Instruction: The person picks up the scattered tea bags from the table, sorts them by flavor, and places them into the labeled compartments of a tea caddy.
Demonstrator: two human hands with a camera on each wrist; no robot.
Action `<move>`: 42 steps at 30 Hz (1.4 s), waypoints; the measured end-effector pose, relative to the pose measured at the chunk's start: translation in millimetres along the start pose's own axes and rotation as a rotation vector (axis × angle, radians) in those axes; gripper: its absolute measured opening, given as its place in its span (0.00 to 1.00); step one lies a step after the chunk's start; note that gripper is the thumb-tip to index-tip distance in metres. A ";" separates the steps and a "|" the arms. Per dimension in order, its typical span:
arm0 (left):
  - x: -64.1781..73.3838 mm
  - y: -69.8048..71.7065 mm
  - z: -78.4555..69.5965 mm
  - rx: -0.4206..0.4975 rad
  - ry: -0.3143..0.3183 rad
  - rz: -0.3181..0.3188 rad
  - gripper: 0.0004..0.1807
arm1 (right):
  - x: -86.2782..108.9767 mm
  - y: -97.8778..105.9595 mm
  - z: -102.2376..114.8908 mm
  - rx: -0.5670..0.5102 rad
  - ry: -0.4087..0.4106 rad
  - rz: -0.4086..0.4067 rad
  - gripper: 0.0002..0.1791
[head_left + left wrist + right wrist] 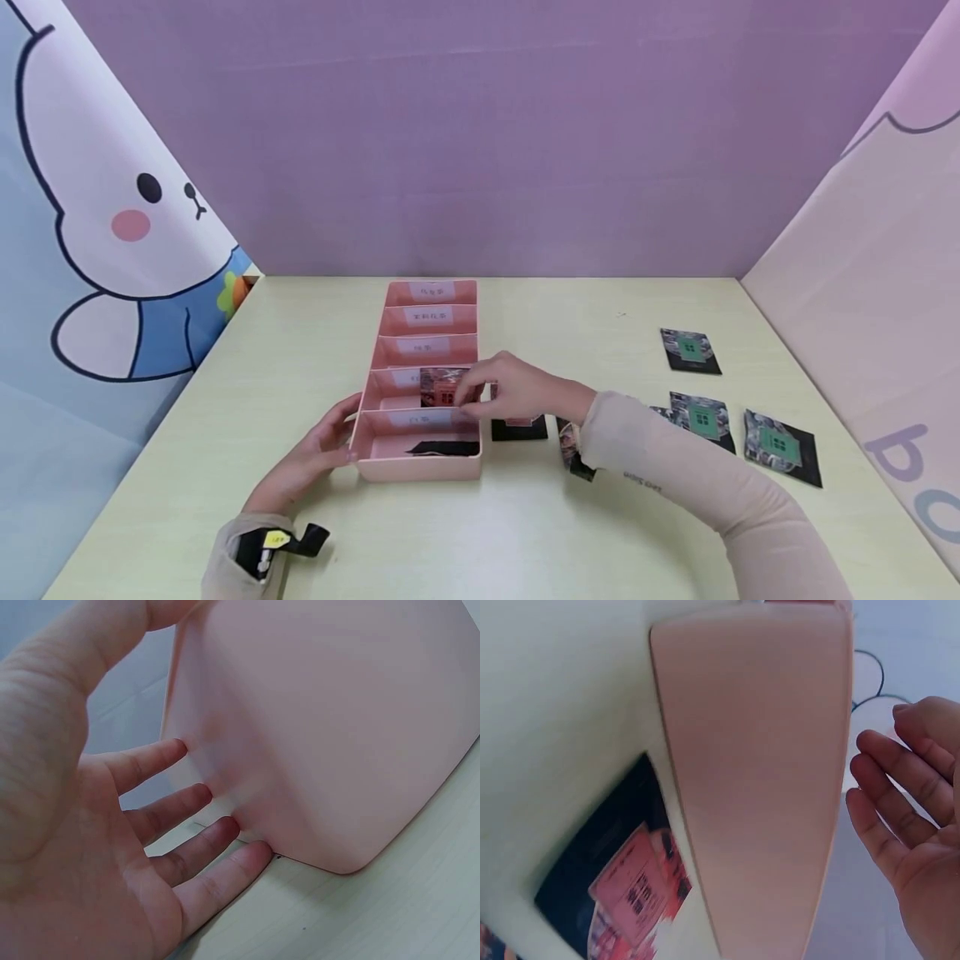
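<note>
A pink divided box with labelled compartments stands lengthwise on the table. My left hand holds its near left corner, thumb at the rim and fingertips against the outer wall. My right hand is over the box's right edge, its fingertips overlapping a red-labelled packet upright in the second compartment from the front. In the right wrist view, thumb and fingers are apart, with nothing visible between them. A dark packet lies in the front compartment.
Right of the box lie a red-labelled packet and another patterned packet, partly under my right forearm. Farther right are several green-labelled packets, among them one at the back and one near the right edge. A purple partition closes off the back.
</note>
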State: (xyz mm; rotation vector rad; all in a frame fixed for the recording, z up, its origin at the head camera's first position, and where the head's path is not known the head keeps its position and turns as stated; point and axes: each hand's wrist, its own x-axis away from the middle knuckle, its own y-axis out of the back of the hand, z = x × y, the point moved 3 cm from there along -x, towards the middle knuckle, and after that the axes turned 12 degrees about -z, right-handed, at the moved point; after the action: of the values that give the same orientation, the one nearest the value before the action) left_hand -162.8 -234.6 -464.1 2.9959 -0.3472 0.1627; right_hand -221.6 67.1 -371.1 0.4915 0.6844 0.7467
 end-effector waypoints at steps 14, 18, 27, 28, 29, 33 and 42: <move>2.0 -0.8 -3.4 0.003 -0.006 0.008 0.43 | -4.1 13.2 -25.5 0.238 -0.098 -0.216 0.08; 1.3 0.3 -1.8 0.002 0.005 0.004 0.42 | -8.8 10.7 -28.6 0.283 -0.145 -0.202 0.11; 1.4 0.2 -1.8 -0.004 0.009 0.002 0.43 | -16.6 6.5 -32.4 0.257 -0.288 -0.184 0.10; 1.3 0.2 -1.8 -0.003 0.010 0.001 0.43 | -17.5 6.3 -32.7 0.250 -0.301 -0.184 0.10; 1.3 0.2 -1.9 -0.004 0.010 0.001 0.43 | -18.3 6.1 -32.9 0.246 -0.311 -0.183 0.09; 1.1 0.4 -1.7 -0.005 0.012 -0.001 0.43 | -21.7 5.7 -35.0 0.245 -0.341 -0.174 0.05; 0.6 0.7 -0.9 0.001 0.010 0.005 0.43 | -24.7 6.6 -34.4 0.275 -0.310 -0.152 0.05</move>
State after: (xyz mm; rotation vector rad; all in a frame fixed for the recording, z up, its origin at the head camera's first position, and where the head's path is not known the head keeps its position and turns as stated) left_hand -162.4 -235.3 -463.1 2.9942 -0.3531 0.1783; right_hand -262.4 58.5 -380.9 0.7791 0.5282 0.4213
